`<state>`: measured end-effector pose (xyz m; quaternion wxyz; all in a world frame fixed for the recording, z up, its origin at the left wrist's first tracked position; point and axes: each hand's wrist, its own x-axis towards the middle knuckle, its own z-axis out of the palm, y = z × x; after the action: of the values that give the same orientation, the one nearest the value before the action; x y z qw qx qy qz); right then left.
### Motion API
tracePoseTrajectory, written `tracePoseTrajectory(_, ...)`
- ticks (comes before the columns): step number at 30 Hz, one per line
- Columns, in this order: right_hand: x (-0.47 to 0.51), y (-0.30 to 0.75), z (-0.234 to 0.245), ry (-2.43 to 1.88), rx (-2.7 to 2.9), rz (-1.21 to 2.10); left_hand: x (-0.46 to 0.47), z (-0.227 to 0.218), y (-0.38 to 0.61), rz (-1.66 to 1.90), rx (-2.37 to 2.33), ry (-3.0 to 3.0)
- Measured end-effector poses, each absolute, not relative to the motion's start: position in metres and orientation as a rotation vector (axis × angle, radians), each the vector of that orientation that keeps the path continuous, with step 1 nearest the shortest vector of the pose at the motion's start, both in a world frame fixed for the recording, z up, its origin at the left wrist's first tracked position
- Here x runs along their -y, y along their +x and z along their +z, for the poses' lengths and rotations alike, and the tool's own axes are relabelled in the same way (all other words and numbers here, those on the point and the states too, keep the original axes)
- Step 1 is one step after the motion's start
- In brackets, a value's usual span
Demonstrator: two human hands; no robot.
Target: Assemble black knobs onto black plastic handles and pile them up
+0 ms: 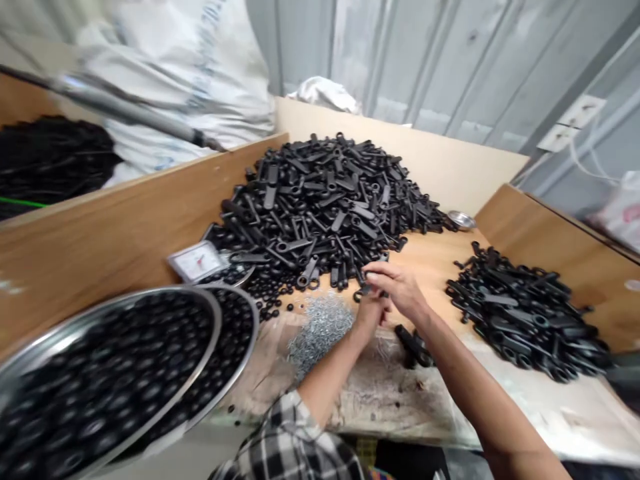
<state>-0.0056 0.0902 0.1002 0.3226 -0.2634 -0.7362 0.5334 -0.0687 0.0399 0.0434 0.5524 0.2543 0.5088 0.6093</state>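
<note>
Both my hands meet near the middle of the wooden bench (440, 257). My right hand (397, 288) lies over the left, fingers pinched on a small black plastic part (367, 289). My left hand (369, 313) is closed beneath it, gripping the same part from below. Just beyond the hands rises a big heap of black plastic handle pieces (325, 203). A patch of small silver metal pieces (317, 327) lies to the left of my left wrist. Two or three black pieces (413, 345) rest by my right forearm.
A smaller pile of black pieces (530, 313) lies at right. Two steel bowls of black rings (115, 373) sit at front left, with a small scale (197, 261) behind. A little steel dish (461, 220) stands at the back. Wooden walls (125, 227) surround the bench; white sacks (200, 73) behind.
</note>
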Motion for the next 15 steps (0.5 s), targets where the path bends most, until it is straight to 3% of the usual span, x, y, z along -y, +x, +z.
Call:
tracePoseTrajectory(7,-0.116,0.086,0.063,-0.691,1.234,1.736,-0.046,0.026,-0.061,1.543,-0.986,0.665)
tracePoseTrajectory(15,-0.112,0.081,0.032,-0.55,1.047,2.004,-0.044,0.028,-0.053,1.501,-1.024,0.73)
